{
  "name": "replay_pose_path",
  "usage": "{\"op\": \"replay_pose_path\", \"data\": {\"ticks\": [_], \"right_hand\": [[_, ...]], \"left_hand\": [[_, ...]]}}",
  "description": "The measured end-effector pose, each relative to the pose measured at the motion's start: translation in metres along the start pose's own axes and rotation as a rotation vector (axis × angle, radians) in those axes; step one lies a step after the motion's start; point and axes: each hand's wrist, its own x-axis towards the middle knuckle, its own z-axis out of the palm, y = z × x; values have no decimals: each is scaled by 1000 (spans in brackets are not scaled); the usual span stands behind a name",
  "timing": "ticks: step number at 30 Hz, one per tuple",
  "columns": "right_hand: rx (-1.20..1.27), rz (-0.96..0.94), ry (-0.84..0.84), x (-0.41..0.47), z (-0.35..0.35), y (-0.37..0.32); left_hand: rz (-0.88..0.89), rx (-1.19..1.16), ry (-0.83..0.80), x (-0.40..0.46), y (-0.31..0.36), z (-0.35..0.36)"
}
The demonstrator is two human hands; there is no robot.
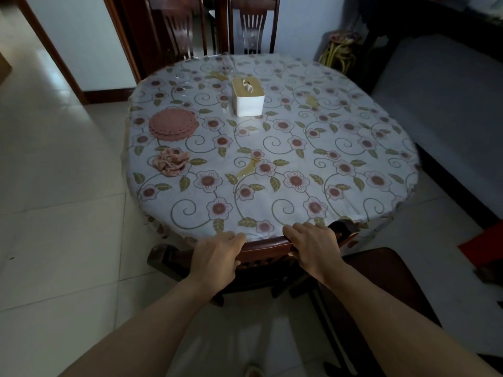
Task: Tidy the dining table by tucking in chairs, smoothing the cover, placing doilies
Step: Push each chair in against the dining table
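A round table wears a floral cover under clear plastic. A dark wooden chair stands at the near edge, its top rail against the table rim. My left hand and my right hand both grip that top rail. A stack of pink round doilies lies on the left of the table. A crumpled pink crocheted piece sits just in front of the stack. Two more wooden chairs stand at the far side.
A white tissue box with a wooden lid stands near the table's middle-back. A grey sofa runs along the right. A dark chair seat is at the near right. Pale tiled floor lies to the left.
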Motion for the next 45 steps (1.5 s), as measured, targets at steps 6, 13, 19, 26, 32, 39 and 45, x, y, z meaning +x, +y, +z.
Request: {"op": "replay_pose_path", "data": {"ticks": [6, 13, 19, 26, 32, 39, 45], "right_hand": [[49, 2, 71, 14, 5, 3], [60, 27, 69, 10, 9, 10], [50, 58, 51, 21, 7, 7], [45, 67, 16, 16, 10, 5], [5, 73, 5, 16, 9, 3], [-14, 143, -65, 11, 10, -2], [30, 176, -272, 5, -11, -9]], "left_hand": [[-5, -5, 37, 15, -16, 5], [9, -10, 33, 18, -8, 7], [-6, 15, 22, 27, -17, 5], [-1, 27, -14, 23, -14, 6], [-10, 36, -65, 23, -14, 2], [-78, 81, -136, 22, -2, -9], [-126, 126, -193, 24, 8, -18]]}}
